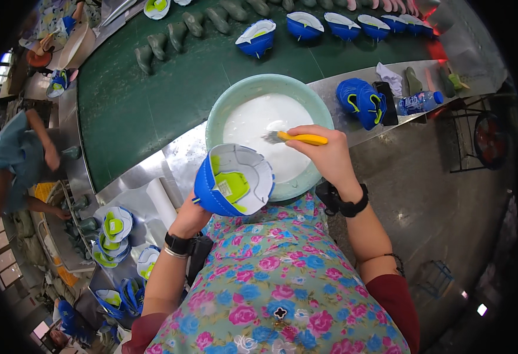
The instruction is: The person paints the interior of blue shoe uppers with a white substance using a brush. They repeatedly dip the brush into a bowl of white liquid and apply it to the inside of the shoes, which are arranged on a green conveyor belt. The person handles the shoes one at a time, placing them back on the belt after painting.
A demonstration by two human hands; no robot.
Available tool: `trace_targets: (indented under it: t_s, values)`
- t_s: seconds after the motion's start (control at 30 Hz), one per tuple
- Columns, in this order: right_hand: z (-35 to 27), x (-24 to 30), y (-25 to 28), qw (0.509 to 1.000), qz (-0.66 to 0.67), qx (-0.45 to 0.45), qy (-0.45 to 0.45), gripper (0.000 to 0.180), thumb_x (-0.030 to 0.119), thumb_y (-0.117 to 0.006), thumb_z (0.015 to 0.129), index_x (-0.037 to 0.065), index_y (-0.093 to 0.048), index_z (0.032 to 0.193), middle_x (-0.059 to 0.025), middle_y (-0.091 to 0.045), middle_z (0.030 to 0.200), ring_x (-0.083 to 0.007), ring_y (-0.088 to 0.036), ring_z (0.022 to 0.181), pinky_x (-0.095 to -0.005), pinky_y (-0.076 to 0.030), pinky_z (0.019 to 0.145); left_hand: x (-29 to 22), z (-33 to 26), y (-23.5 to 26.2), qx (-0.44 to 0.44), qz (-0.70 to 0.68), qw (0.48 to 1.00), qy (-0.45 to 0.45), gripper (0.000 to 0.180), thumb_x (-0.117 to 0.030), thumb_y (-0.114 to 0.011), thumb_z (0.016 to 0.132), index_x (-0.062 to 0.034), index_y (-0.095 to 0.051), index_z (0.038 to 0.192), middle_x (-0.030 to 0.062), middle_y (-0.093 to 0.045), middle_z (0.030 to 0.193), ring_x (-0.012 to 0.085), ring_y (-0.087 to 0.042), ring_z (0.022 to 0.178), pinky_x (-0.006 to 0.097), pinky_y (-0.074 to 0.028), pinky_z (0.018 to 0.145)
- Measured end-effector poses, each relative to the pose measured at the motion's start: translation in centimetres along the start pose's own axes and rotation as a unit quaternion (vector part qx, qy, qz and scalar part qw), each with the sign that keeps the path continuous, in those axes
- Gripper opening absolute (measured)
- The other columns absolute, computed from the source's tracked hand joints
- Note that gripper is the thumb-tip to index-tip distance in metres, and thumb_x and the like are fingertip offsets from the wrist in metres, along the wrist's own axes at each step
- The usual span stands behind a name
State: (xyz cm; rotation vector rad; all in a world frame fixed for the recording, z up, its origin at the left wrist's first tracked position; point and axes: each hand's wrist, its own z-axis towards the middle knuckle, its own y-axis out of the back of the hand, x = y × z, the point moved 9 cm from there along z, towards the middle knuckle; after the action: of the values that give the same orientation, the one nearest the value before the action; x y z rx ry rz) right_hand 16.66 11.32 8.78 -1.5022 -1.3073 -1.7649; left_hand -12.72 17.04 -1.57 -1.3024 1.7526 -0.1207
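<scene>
My left hand point(189, 217) holds a blue shoe upper point(233, 179) with its white and lime-green bottom turned up toward me. My right hand point(324, 152) grips a yellow-handled brush point(297, 138), whose bristles dip into white glue inside a pale green basin point(229, 100). The basin sits on a metal bench edge right in front of me. The shoe upper hovers over the basin's near rim.
A green conveyor belt point(153, 100) carries dark green lasts point(179, 32) and blue shoe uppers point(256, 38). More blue uppers point(360, 100), a plastic bottle point(419, 102) and a black phone lie on the bench to the right. Stacked uppers point(112, 236) sit at left; another person point(17, 159) works there.
</scene>
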Motion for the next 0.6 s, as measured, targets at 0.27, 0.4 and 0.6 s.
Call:
trace_targets:
  t_s: [0.27,0.4,0.6]
  values:
    - [0.6,2.3,0.2,0.995,0.095,-0.011,0.011,0.018,0.006,-0.077,0.078,0.002,-0.074,0.095,-0.0104,-0.073,0.089,-0.0157,-0.069,0.08,-0.0249,-0.053,0.071,-1.4,3.2,-3.4,0.031,0.024,0.999,0.002,0.069,0.001,-0.056,0.093,-0.015,-0.024,0.152,0.0028,-0.039,0.147,0.0177,-0.043,0.131,0.035,-0.04,0.108]
    - [0.1,-1.2,0.6,0.994,-0.036,-0.024,-0.097,0.018,0.016,-0.078,0.079,0.001,-0.073,0.086,-0.0079,-0.071,0.072,-0.0138,-0.067,0.065,-0.0246,-0.051,0.06,-3.9,3.5,-4.2,0.048,0.049,0.992,-0.105,0.068,0.001,-0.058,0.092,-0.014,-0.028,0.151,0.0026,-0.041,0.147,0.0168,-0.043,0.132,0.034,-0.037,0.11]
    - [-2.1,0.2,0.1,0.979,0.061,0.034,-0.193,0.02,0.018,-0.077,0.08,0.0,-0.071,0.077,-0.0077,-0.066,0.063,-0.0082,-0.061,0.054,-0.023,-0.047,0.053,-6.4,4.3,-4.8,0.018,0.142,0.97,-0.198,0.064,-0.001,-0.061,0.09,-0.0106,-0.034,0.148,0.0038,-0.046,0.143,0.0166,-0.045,0.13,0.035,-0.037,0.11]
